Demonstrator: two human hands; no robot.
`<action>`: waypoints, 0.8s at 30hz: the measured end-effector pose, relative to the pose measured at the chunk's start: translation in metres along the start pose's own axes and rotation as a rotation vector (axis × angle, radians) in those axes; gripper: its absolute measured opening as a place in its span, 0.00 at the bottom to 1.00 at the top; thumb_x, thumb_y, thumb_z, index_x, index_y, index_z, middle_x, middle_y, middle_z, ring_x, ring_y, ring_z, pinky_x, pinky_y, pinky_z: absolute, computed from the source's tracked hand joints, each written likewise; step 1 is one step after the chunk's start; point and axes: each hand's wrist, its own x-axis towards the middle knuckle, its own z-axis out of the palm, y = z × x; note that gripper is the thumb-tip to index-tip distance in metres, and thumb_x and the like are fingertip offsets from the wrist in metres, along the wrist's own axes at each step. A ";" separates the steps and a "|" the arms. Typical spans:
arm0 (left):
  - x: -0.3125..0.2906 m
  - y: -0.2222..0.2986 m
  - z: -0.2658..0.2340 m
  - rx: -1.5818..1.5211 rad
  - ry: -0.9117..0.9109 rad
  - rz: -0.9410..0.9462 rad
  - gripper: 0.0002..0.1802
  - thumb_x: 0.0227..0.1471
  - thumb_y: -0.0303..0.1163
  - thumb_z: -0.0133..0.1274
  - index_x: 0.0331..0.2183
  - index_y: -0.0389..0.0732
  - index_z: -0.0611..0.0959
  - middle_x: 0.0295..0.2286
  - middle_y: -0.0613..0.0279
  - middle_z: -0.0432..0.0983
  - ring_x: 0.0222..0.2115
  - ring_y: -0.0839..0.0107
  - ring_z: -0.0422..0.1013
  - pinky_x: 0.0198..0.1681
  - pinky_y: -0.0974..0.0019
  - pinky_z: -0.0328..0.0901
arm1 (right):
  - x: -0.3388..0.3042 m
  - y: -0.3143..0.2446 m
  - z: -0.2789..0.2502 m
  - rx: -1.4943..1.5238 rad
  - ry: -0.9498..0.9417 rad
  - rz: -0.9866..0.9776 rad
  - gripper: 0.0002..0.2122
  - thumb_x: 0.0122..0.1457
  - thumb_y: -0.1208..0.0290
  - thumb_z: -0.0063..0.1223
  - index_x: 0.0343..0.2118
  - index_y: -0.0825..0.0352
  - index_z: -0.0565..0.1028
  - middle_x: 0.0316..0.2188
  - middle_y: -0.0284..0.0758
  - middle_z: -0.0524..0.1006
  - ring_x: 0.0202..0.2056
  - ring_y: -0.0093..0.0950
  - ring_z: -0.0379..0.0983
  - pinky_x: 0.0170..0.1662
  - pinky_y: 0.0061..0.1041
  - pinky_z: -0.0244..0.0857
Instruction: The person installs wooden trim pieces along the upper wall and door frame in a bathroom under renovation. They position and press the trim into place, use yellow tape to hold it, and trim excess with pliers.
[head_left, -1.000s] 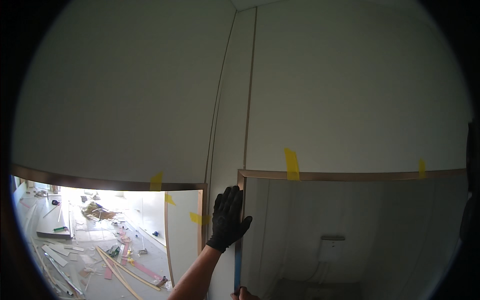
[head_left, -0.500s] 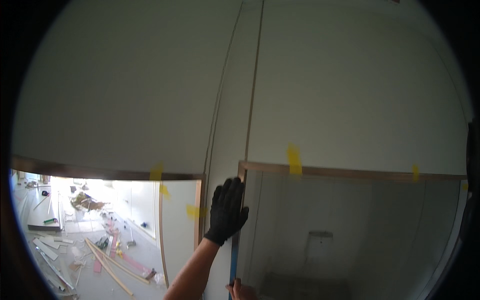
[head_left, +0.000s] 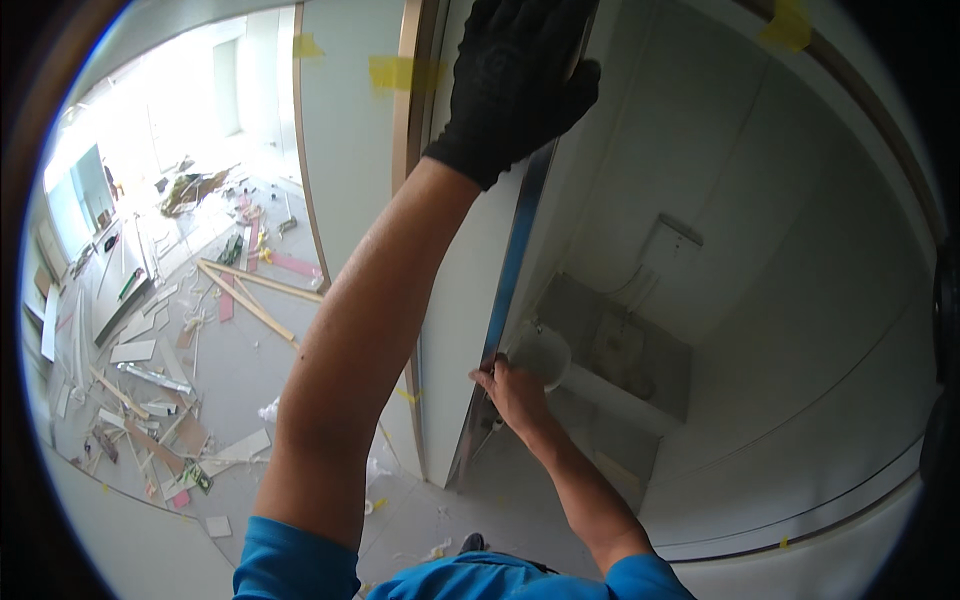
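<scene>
— Where the dial is centred on your view, what are the positions and states of your hands?

— My left hand, in a black glove, is at 12 o'clock. It is flat, thumb apart toward 3 o'clock. My palm side is hidden, so I cannot confirm its contact. My right hand, bare, is near the centre, toward 5 o'clock, fingers bent at the trim edge. I cannot tell whether they grip it or only touch it.

— Locate the trim.

— The blue-faced upright trim runs from below my left hand to my right hand, leaning slightly toward 1 o'clock.

— List the adjacent items.

— Yellow tape crosses the brown door frame at 11 o'clock. A round white basin sits just beyond my right hand, toward 4 o'clock. A white wall box is between 2 and 3 o'clock. Pale wood lengths lie on the littered floor at 9 o'clock.
</scene>
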 end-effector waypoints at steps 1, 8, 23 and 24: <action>-0.001 -0.002 0.002 0.005 0.014 0.022 0.43 0.47 0.35 0.54 0.64 0.38 0.62 0.62 0.44 0.59 0.64 0.47 0.55 0.65 0.45 0.49 | -0.004 0.001 0.006 0.019 0.010 0.002 0.14 0.64 0.57 0.54 0.33 0.64 0.73 0.19 0.36 0.79 0.21 0.34 0.78 0.23 0.31 0.72; -0.039 -0.007 0.013 0.005 0.143 0.093 0.41 0.48 0.38 0.55 0.64 0.43 0.64 0.63 0.52 0.59 0.65 0.53 0.53 0.66 0.46 0.47 | -0.012 -0.012 0.020 -0.004 0.013 0.019 0.14 0.67 0.57 0.47 0.37 0.65 0.72 0.17 0.41 0.76 0.19 0.42 0.75 0.22 0.40 0.69; -0.046 0.015 -0.005 -0.069 -0.032 -0.079 0.41 0.48 0.36 0.56 0.63 0.42 0.65 0.63 0.52 0.58 0.66 0.55 0.53 0.67 0.47 0.46 | -0.026 -0.023 0.039 -0.009 0.048 0.178 0.19 0.63 0.53 0.50 0.38 0.70 0.74 0.30 0.53 0.78 0.34 0.54 0.75 0.37 0.51 0.67; -0.046 0.015 -0.005 -0.075 -0.025 -0.078 0.40 0.48 0.36 0.56 0.63 0.42 0.65 0.63 0.52 0.58 0.65 0.55 0.53 0.67 0.47 0.46 | -0.027 -0.019 0.044 -0.016 0.064 0.187 0.19 0.63 0.53 0.51 0.38 0.70 0.74 0.30 0.53 0.78 0.34 0.54 0.75 0.37 0.51 0.67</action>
